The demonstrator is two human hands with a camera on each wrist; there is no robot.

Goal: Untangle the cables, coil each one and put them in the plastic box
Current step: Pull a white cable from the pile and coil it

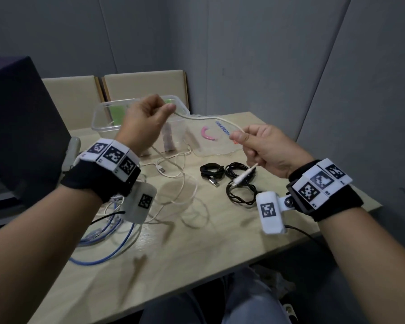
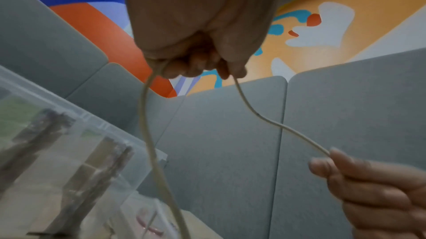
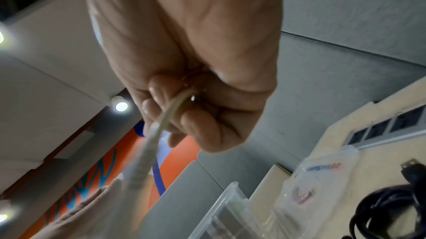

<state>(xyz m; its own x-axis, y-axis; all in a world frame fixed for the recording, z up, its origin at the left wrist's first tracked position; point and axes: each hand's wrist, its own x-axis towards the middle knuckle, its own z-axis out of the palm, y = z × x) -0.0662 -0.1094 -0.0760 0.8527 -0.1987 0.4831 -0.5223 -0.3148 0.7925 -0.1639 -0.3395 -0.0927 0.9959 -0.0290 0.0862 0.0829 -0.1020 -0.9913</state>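
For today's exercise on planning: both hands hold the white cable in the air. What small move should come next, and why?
Probably start a first loop: the left hand carries its pinch toward the right hand, since the white cable spans them and its slack trails onto the table.

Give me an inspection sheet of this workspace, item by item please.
Surface: light wood table.
Job's things: clear plastic box at the back, white cable raised above the table.
Clutter: clear bag holding a pink piece.
Hands: left hand and right hand each pinch the white cable; its plug hangs below the right hand.
Cables: two black coiled cables, blue cable, loose white loops, all on the table.
Surroundings: grey wall panels, two beige chair backs.
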